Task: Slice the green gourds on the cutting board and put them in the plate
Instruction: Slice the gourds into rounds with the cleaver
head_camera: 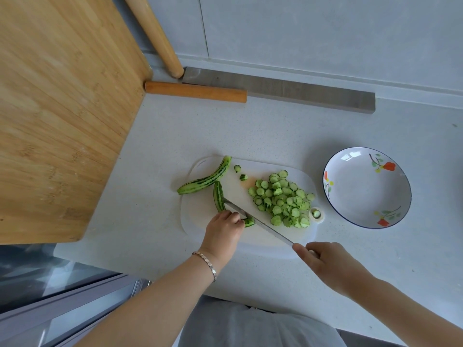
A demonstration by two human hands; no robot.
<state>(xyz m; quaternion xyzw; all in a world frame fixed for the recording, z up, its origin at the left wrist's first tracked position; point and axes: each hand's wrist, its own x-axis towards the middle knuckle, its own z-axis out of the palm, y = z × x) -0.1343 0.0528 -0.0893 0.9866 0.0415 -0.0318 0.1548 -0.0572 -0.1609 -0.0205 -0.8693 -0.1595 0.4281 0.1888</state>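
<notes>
On the white cutting board (pixel 205 229) lies a striped green gourd (pixel 219 198), and my left hand (pixel 223 227) grips its near end. My right hand (pixel 325 261) holds a knife (pixel 260 225) by the handle; the blade lies across the gourd right beside my left fingers. A cut end piece (pixel 249 222) sits at the blade. A second, longer gourd (pixel 205 180) rests across the board's far left edge. A heap of gourd slices (pixel 281 200) covers the board's right half. The flowered white plate (pixel 365 211) stands to the right with nothing in it.
A large bamboo board (pixel 62 108) leans at the left. Two wooden rolling pins (pixel 195 91) and a grey metal bar (pixel 288 90) lie along the back wall. One slice sits in the board's hanging hole (pixel 317 213). Two stray slices (pixel 237 168) lie on the board's far side.
</notes>
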